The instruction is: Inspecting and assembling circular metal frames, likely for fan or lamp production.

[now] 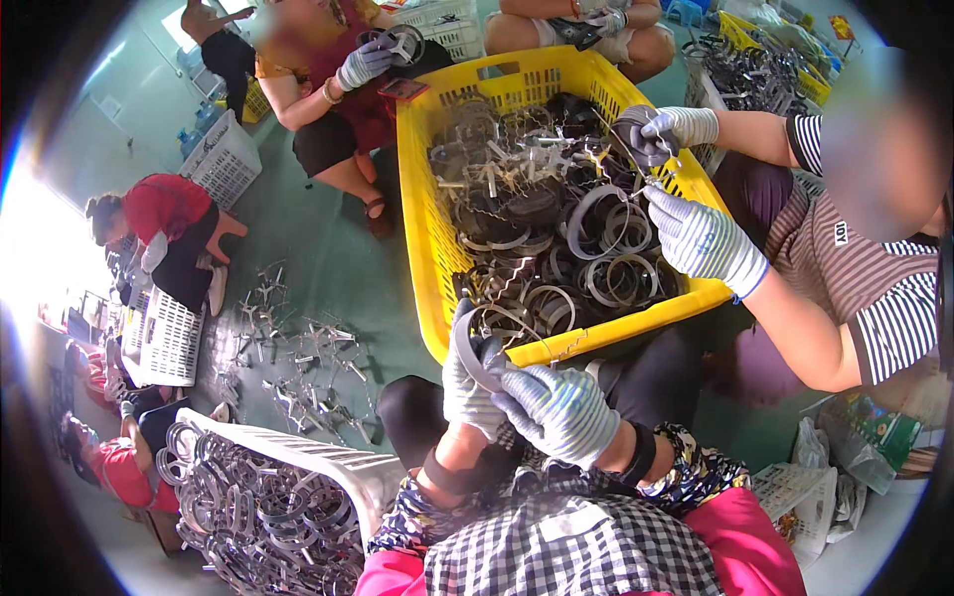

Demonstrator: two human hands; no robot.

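Over the near edge of the yellow crate point(425, 293), both my gloved hands hold one grey ring-shaped band point(474, 364). My left hand point(465, 392) has its fingers closed around the band's left side. My right hand point(566, 415) grips its lower right side, fingers bent in. A thin, kinked wire point(568, 350) shows beside the ring; whether it is joined to it I cannot tell. Inside the crate lies a heap of similar rings point(601, 223), dark round parts and silvery metal pieces point(512, 169).
At my left stands a white crate point(343, 459) full of metal rings. Loose metal brackets point(308, 397) lie scattered on the green floor. A co-worker's gloved hands point(708, 238) work over the crate's right side; another co-worker point(363, 65) holds a ring at the far left.
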